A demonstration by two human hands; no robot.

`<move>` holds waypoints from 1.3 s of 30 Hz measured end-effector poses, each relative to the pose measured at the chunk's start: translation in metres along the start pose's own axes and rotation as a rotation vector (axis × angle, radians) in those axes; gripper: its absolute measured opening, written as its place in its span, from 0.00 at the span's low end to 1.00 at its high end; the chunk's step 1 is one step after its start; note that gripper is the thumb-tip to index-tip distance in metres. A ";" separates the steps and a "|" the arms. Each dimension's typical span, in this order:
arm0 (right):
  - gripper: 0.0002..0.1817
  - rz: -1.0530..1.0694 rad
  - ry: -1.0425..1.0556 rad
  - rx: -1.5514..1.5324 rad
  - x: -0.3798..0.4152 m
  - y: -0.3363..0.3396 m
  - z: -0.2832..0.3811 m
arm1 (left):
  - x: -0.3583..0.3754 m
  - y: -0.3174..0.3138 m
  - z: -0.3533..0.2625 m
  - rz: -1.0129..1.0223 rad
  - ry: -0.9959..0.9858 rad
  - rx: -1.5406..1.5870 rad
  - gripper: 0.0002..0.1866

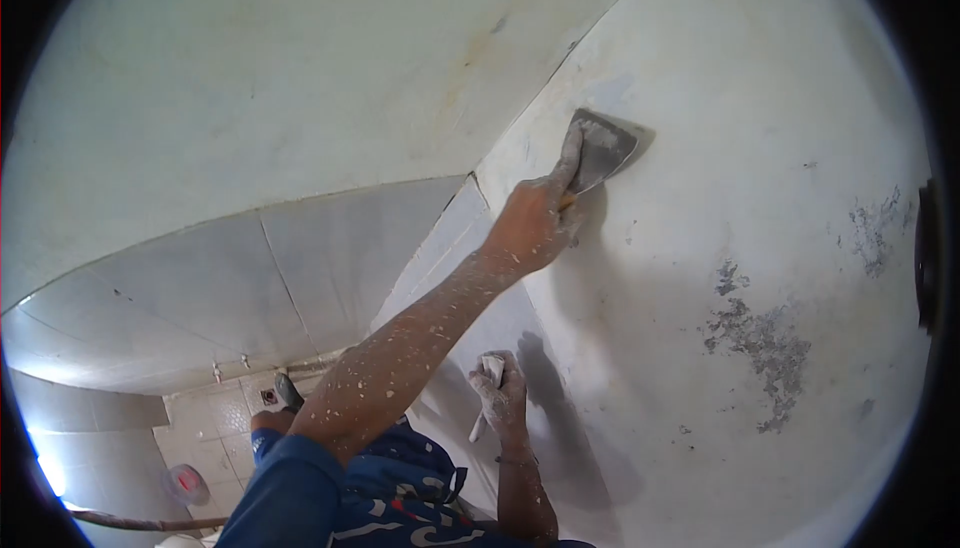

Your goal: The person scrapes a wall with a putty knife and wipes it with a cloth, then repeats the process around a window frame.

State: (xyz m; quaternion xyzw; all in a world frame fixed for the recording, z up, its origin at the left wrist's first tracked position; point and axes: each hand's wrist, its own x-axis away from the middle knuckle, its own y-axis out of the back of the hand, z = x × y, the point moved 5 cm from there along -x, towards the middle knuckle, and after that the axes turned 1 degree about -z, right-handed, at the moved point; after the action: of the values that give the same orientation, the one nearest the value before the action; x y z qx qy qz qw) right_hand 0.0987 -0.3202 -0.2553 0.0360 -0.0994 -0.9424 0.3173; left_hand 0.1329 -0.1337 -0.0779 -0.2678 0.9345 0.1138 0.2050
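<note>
My left hand reaches up across the view and grips a putty knife. One finger lies stretched along its wide grey blade, which is flat against the off-white wall. White spatter covers the hand and forearm. Lower down, my right hand is closed around a slim white-handled tool. A whitish piece shows at the top of that grip; I cannot make out its exact shape. This hand is near the grey tiles, apart from the putty knife.
Dark rough patches mark the wall on the right. Grey tiles run below the painted surface. On the tiled floor are a foot, a drain and a clear container with something pink. Small pipe fittings stick out low down.
</note>
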 end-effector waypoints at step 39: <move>0.17 -0.599 1.435 2.102 -0.149 -0.018 0.382 | 0.054 0.099 0.053 0.093 -0.162 -0.667 0.34</move>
State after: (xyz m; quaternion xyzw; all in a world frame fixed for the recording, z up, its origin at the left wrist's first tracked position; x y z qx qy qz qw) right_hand 0.1566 -0.1530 0.1152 0.7770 -0.5813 -0.2194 -0.1009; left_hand 0.0538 -0.0586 -0.1391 -0.2672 0.8378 0.4430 0.1745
